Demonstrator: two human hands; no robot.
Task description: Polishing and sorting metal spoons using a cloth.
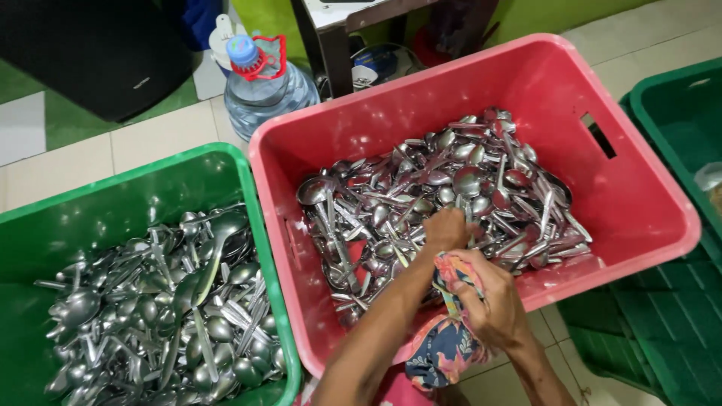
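A large clear plastic water bottle (267, 90) with a blue cap and red carry handle stands on the floor at eleven o'clock of the red crate (639, 225); no labels, signs or screens show.

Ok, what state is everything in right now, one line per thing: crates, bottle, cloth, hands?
Red crate: open, partly filled with loose metal spoons.
Left green crate: open, holds a heap of spoons.
Right green crate: open, contents mostly out of view.
Water bottle: upright, capped.
Patterned cloth: bunched, gripped.
Left hand: down in the red crate's spoons, closed on some.
Right hand: shut on the cloth.
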